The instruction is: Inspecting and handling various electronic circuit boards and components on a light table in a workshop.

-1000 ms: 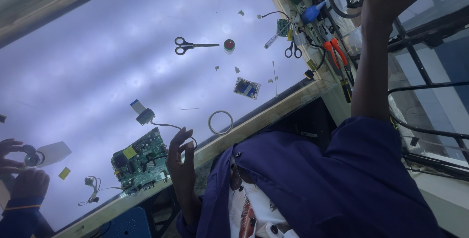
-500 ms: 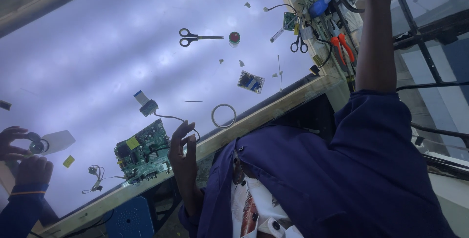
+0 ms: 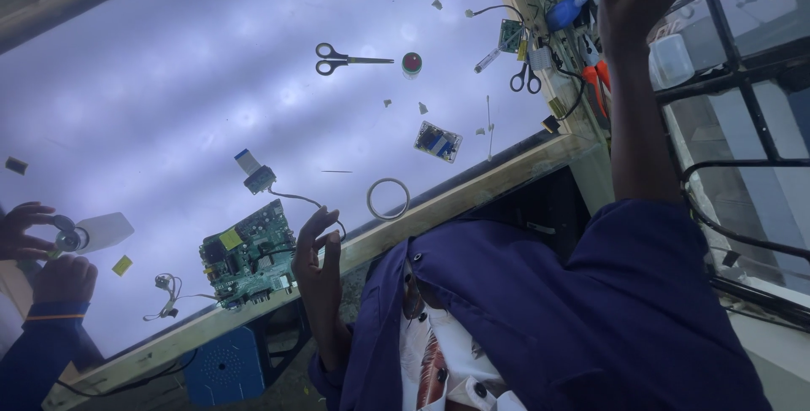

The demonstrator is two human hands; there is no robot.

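A pair of black-handled scissors (image 3: 350,59) lay on the pale glowing worktop (image 3: 169,107), with a small round red-topped cap (image 3: 411,62) just beside its tip. A white tape ring (image 3: 388,198) sat near the wooden edge, a small blue-faced module (image 3: 438,141) above it. Smaller scissors (image 3: 525,80) and orange-handled pliers (image 3: 595,73) lay at the cluttered far end.

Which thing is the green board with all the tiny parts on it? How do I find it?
Start at the big glowing white table and follow its wooden front edge toward the left. The green circuit board lies flat beside that edge, just left of the left hand. It is the biggest green piece, with a yellow sticker on it.
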